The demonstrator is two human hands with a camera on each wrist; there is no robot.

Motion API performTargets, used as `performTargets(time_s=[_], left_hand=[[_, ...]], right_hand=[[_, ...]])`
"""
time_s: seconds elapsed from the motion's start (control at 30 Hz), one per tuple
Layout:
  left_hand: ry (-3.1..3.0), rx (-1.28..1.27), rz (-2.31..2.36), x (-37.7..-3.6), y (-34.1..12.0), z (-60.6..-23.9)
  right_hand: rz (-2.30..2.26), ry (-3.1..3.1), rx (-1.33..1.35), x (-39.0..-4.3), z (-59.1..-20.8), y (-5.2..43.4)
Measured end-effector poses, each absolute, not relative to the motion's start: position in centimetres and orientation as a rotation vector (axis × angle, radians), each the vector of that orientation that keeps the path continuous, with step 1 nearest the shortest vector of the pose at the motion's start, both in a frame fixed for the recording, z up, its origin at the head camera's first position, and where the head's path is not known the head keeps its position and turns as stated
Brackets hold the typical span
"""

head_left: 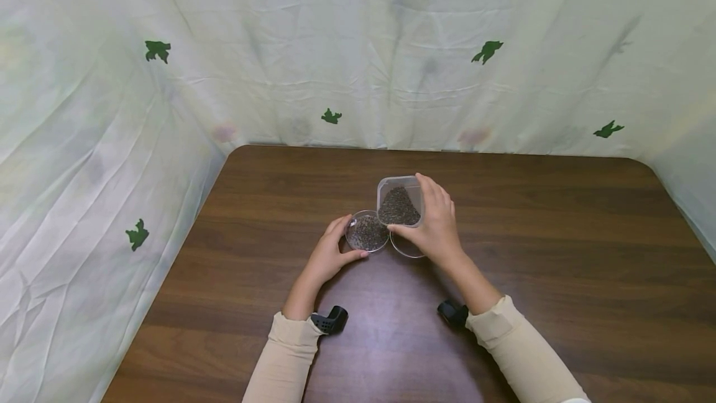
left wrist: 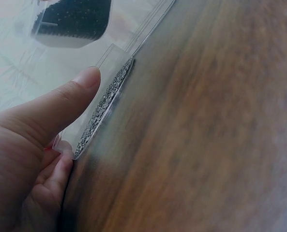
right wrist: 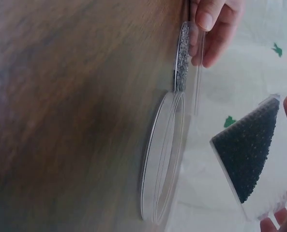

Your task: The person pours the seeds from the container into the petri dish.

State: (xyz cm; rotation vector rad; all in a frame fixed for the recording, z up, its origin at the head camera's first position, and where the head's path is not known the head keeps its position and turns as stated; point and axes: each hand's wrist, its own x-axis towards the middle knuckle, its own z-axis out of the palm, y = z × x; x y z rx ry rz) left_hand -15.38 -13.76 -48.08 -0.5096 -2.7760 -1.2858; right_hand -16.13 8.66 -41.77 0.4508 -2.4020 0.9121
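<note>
My left hand (head_left: 329, 255) holds a round clear petri dish (head_left: 358, 250) at its left side, thumb in front and fingers behind. A layer of dark grey granules (left wrist: 104, 104) covers the dish's bottom, and the dish sits on the table. My right hand (head_left: 437, 224) grips a square clear plastic container (head_left: 398, 178) by its side, raised and tilted above the table next to the dish. Inside it dark granules (right wrist: 247, 150) are heaped toward the lower side. No falling granules can be made out.
A second round clear dish (right wrist: 150, 188) stands on the brown wooden table (head_left: 559, 254), right of the filled one and partly hidden by my right hand in the head view. Pale cloth (head_left: 313, 48) with green leaf shapes hangs behind the table and along its sides.
</note>
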Motion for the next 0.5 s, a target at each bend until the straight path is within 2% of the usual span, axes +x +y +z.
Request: performTargets(time_s=[0.5], left_hand=[[-2.779,-0.526,-1.253,-15.5,-13.7,-47.9]], right_hand=[[1.131,-2.332,0.305,-15.4,-41.7,10.3]])
